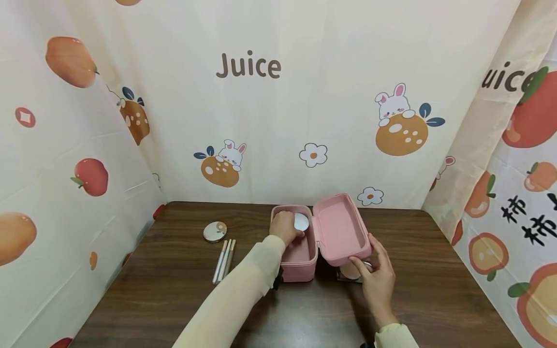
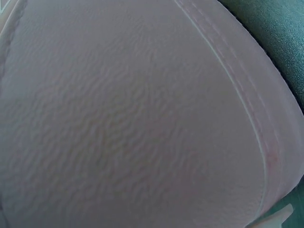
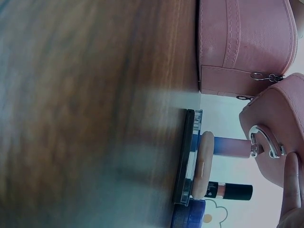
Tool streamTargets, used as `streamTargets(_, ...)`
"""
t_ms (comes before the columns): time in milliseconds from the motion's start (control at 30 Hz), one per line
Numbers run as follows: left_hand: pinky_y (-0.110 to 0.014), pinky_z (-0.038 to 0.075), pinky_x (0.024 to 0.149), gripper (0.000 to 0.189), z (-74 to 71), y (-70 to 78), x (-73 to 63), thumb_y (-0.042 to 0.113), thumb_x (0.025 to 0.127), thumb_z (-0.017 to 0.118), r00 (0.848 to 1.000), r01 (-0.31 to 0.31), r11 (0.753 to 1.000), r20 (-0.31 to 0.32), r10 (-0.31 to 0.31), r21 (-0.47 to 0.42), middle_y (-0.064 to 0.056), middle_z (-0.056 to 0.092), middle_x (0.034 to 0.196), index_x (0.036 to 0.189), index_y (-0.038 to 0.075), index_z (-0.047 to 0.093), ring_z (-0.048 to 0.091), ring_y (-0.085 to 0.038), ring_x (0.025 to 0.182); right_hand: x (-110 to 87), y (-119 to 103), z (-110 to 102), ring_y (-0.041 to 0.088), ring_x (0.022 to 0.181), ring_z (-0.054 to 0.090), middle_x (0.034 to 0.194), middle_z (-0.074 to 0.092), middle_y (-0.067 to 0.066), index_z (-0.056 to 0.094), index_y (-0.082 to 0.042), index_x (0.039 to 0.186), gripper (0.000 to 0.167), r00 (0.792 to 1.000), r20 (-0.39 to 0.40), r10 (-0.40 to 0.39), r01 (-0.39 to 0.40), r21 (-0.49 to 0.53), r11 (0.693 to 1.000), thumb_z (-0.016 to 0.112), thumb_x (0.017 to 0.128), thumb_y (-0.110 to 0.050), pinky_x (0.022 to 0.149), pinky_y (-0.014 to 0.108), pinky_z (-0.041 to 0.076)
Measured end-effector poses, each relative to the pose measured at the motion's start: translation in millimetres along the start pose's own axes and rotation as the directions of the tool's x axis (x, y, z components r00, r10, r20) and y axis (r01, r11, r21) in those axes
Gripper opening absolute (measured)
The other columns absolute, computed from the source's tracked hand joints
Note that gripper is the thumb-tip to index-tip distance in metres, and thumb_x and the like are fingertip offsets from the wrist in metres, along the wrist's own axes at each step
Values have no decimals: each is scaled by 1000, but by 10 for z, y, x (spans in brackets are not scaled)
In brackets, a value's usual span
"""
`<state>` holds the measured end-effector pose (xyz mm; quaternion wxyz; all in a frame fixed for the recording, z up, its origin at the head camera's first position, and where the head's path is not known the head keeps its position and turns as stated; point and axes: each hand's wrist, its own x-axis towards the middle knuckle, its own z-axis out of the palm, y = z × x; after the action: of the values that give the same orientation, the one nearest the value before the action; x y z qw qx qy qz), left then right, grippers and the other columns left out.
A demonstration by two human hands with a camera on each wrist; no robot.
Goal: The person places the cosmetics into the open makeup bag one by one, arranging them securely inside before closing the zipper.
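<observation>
A pink zip case [image 1: 298, 270] stands on the table with its lid [image 1: 341, 227] swung out to the right. Reaching into the case, my left hand [image 1: 285, 228] holds a round, pale, shiny disc [image 1: 301, 221] at its edge; most of its fingers are hidden. The left wrist view is filled by the case's wall [image 2: 142, 118], blurred and close. My right hand [image 1: 379, 275] grips the lid at its near right corner, thumb and fingers on the rim. In the right wrist view, a finger [image 3: 291, 183] lies against the lid near a metal handle [image 3: 266, 137].
Left of the case lie a round mirror-like compact [image 1: 215, 232] and several slim pens or tubes [image 1: 224, 261]. Under the lid, a clear-topped black palette [image 3: 184, 161], beige round puff [image 3: 203, 166], pink-blue tube [image 3: 230, 147], black-capped tube [image 3: 237, 191] and blue jar [image 3: 189, 216] cluster.
</observation>
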<state>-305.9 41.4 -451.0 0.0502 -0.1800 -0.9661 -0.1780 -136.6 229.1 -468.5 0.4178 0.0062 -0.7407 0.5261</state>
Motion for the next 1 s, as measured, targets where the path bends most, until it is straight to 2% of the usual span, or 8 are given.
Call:
streamTargets(467, -34, 54, 83, 41, 22, 35, -28, 34, 71, 88, 998, 50, 999, 33, -50, 20, -8, 71, 86, 91, 4, 71, 68, -23, 88, -2, 10, 11, -7, 95, 63, 132, 55, 30, 54, 10, 132, 68, 1000, 3, -26, 26, 6, 1000, 75, 69, 21, 74, 12, 53)
streamTargets(667, -35, 55, 82, 42, 26, 41, -36, 35, 71, 88, 998, 43, 999, 32, -44, 31, -9, 70, 86, 93, 3, 72, 68, -24, 88, 5, 7, 5, -8, 94, 63, 132, 55, 29, 55, 9, 133, 68, 1000, 0, -18, 18, -2, 1000, 75, 69, 21, 74, 12, 53)
streamTargets(1000, -34, 56, 74, 37, 51, 36, -47, 29, 73, 88, 995, 81, 994, 57, -78, -68, -9, 72, 86, 94, 4, 72, 68, -21, 80, -6, 7, 0, -9, 91, 63, 133, 56, 27, 55, 7, 133, 69, 1000, 0, -24, 24, -22, 999, 76, 69, 19, 72, 13, 53)
